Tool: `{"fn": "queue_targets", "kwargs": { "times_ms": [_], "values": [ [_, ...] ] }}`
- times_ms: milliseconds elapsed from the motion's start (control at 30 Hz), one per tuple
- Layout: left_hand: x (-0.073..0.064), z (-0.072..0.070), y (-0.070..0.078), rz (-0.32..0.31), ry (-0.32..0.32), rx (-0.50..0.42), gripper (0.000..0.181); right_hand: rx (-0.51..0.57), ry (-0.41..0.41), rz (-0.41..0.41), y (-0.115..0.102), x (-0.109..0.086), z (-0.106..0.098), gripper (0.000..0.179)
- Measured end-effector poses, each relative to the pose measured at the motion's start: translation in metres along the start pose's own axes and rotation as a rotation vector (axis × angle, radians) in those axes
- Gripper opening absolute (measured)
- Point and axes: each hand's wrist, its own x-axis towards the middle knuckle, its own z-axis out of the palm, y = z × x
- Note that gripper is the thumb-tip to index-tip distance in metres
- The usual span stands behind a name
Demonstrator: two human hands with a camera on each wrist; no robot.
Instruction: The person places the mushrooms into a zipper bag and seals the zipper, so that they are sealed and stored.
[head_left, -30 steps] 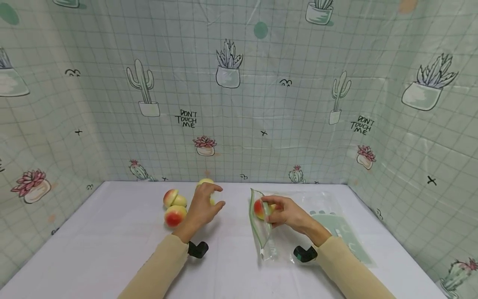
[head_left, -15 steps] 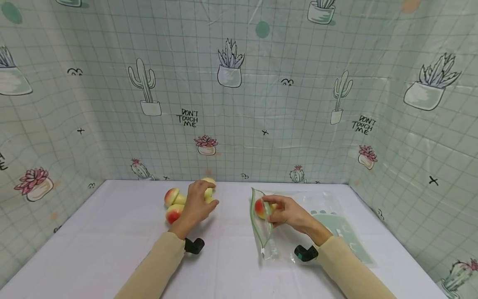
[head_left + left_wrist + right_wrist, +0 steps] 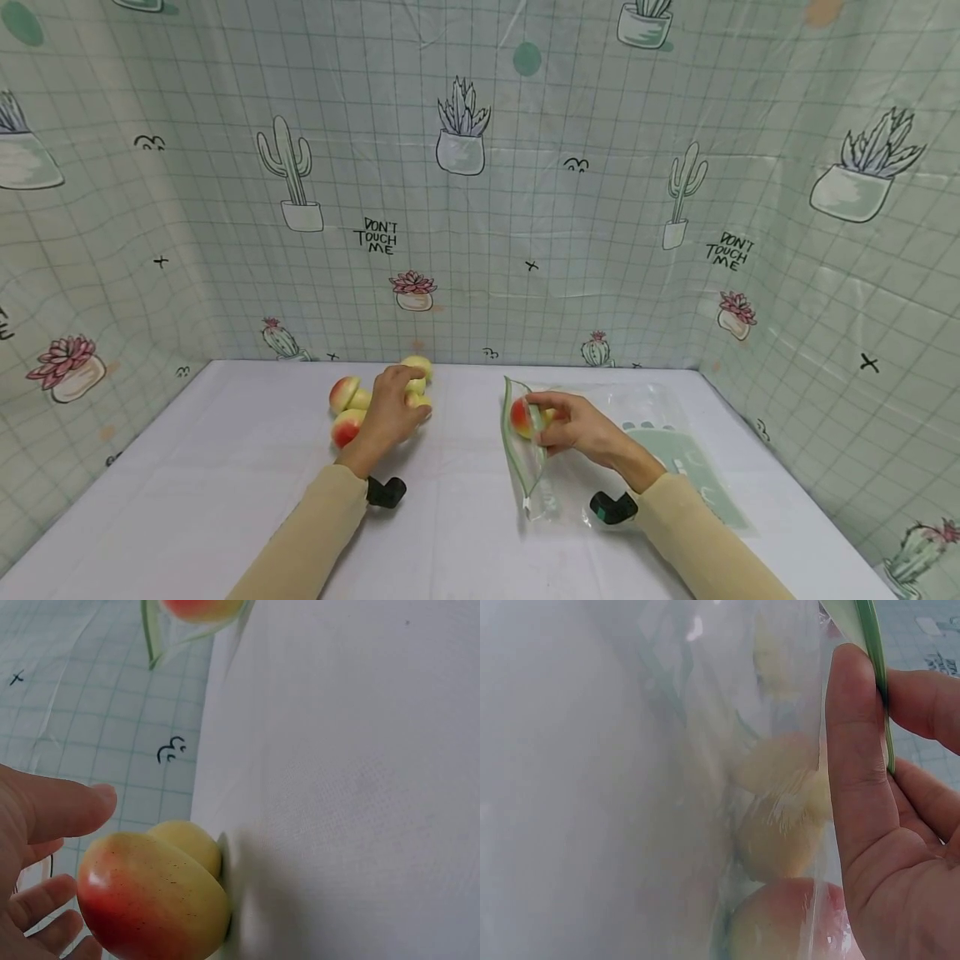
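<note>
My left hand [image 3: 386,412] is over a group of yellow-and-red, peach-like fruits at the left centre of the table. In the left wrist view, its fingers curve loosely beside one red-cheeked fruit [image 3: 150,900], thumb held away; a yellower fruit [image 3: 195,844] stands behind. Whether a fingertip touches the nearer fruit, I cannot tell. With thumb and fingers my right hand [image 3: 581,429] pinches the green-edged mouth of a clear zip bag [image 3: 667,825], holding it apart. A red-and-yellow fruit [image 3: 519,418] shows inside the mouth. More fruits [image 3: 780,840] appear blurred through the plastic.
Left of my left hand lie a red-sided fruit [image 3: 348,429] and another [image 3: 344,393] behind it. A yellow fruit [image 3: 417,364] sits near the back edge. The white table [image 3: 225,483] meets a patterned curtain [image 3: 495,217] at the back and sides.
My left hand has moved left and slightly down among the fruits, its fingers drawing a little nearer to one. The right hand keeps its pinch on the bag.
</note>
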Motion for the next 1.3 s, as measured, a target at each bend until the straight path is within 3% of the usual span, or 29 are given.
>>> {"fn": "queue_targets", "kwargs": {
  "times_ms": [233, 467, 867, 1300],
  "values": [
    [-0.001, -0.005, -0.001, -0.023, -0.032, 0.012, 0.045, 0.007, 0.003, -0.004, -0.001, 0.0, 0.001, 0.066],
    [0.0, -0.01, 0.0, -0.096, -0.115, 0.022, 0.045, -0.003, -0.004, -0.001, 0.0, 0.0, 0.0, 0.065],
    [-0.002, -0.012, 0.003, -0.136, -0.208, 0.058, 0.041, 0.002, -0.009, -0.012, -0.001, 0.0, 0.0, 0.065],
    [-0.001, -0.008, 0.005, -0.168, -0.242, 0.059, 0.043, -0.007, 0.0, -0.01, -0.001, 0.0, 0.001, 0.065]
  ]
}}
